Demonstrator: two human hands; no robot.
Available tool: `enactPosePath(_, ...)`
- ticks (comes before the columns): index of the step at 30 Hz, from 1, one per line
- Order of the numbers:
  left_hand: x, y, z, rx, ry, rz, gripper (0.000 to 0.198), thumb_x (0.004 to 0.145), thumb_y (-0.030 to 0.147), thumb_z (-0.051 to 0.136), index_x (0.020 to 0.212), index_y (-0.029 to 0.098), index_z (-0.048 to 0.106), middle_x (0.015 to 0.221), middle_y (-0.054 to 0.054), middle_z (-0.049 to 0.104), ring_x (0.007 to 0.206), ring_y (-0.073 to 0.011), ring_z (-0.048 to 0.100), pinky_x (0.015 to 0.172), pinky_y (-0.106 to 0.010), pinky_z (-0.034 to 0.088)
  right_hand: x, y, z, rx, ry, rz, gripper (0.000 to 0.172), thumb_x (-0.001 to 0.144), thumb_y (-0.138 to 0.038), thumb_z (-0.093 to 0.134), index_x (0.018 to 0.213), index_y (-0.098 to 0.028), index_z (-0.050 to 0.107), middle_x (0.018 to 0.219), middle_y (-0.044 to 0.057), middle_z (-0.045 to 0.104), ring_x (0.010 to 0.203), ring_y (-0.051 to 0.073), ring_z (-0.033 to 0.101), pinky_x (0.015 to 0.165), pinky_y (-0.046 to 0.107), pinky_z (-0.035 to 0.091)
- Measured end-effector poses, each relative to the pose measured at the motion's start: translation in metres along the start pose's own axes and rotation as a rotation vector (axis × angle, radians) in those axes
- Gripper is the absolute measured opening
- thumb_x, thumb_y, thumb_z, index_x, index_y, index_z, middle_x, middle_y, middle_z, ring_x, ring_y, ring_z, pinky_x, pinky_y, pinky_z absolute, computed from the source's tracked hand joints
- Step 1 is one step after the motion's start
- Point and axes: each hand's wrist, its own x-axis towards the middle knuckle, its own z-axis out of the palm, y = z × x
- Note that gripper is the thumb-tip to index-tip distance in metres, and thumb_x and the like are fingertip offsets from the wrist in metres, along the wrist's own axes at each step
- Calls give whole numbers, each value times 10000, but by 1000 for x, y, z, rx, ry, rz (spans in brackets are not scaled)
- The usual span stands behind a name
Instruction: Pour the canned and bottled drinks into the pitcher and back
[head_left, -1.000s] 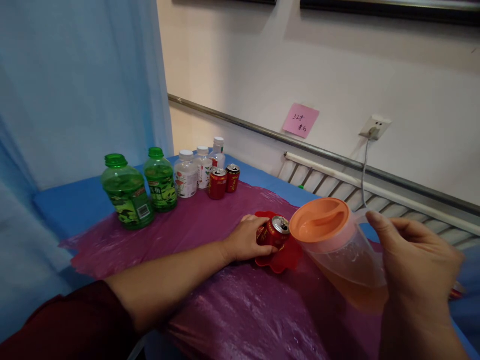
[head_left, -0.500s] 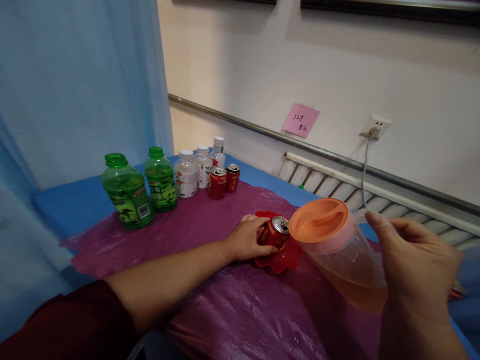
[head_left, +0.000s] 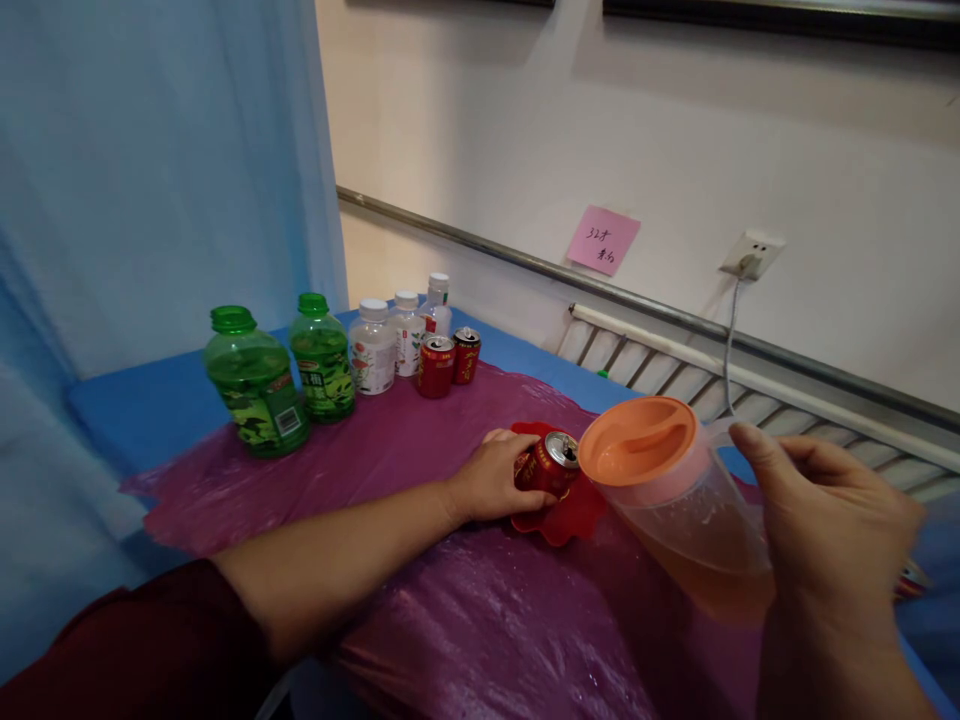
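My left hand (head_left: 499, 478) is closed around a red drink can (head_left: 550, 468), whose opened silver top leans slightly to the right. Beneath the can lies a red scalloped dish (head_left: 559, 525), partly covered by the can and my fingers. At the right, my right hand (head_left: 832, 520) grips the handle of a clear plastic pitcher (head_left: 697, 540) with an orange lid (head_left: 639, 440). The pitcher is tilted toward the can, its lid rim right beside the can's top. Amber liquid fills its lower part. Whether liquid passes between them I cannot tell.
Two green bottles (head_left: 256, 385), several clear white-capped bottles (head_left: 373, 350) and two more cans (head_left: 436, 367) stand at the back left. Wrinkled purple plastic sheet (head_left: 480, 620) covers the blue table (head_left: 135, 400). A radiator (head_left: 645, 350) and a plugged-in cord (head_left: 729, 350) are behind.
Almost nothing differs. Both hands, the can and the tilted pitcher keep nearly the same positions.
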Motion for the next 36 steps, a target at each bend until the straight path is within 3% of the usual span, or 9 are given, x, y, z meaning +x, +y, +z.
enactPosePath(36,0,2,-1,12,-7,-5,729,651,537,835,1311,302,634,1238,-61,707,1138,-346,610,1018,-466,415,0,-1,1,-22,5,-25,434,688,-641,789,743,-214,733,584,-28,559,550,143,441,497,295,302)
